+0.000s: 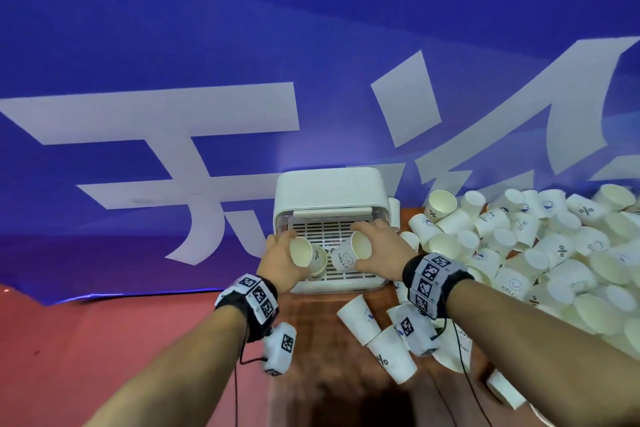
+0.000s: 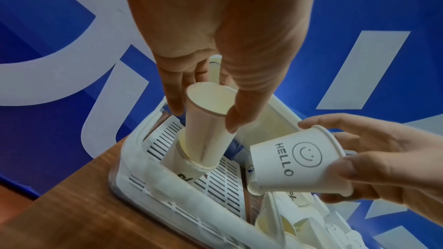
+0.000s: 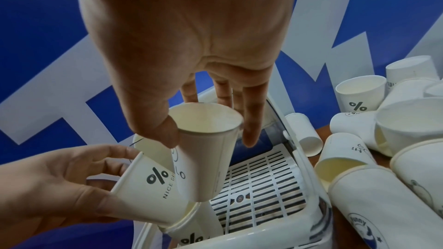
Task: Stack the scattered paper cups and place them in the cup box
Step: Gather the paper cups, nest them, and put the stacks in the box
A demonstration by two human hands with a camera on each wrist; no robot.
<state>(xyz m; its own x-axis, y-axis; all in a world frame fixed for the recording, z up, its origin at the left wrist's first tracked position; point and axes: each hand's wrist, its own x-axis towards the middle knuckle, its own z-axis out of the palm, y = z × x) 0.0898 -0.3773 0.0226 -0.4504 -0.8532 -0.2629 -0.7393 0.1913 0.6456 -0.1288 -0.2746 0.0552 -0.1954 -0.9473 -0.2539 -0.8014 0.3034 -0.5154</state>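
The white cup box (image 1: 329, 184) stands open on the wooden table, its slatted tray (image 2: 225, 183) showing. My left hand (image 1: 292, 253) grips a white "%" paper cup (image 3: 148, 186) over the tray's left side. That cup's base sits in the mouth of a second "%" cup (image 2: 182, 166) below it. My right hand (image 1: 362, 246) pinches a "HELLO" smiley cup (image 2: 297, 164) by its rim, tilted over the tray's right side. The two held cups almost touch in the right wrist view.
A big heap of loose white cups (image 1: 536, 243) covers the table right of the box. Several more cups (image 1: 391, 357) lie in front of the box near my right wrist. A blue banner (image 1: 207, 45) hangs behind, and a red surface (image 1: 104, 340) lies to the left.
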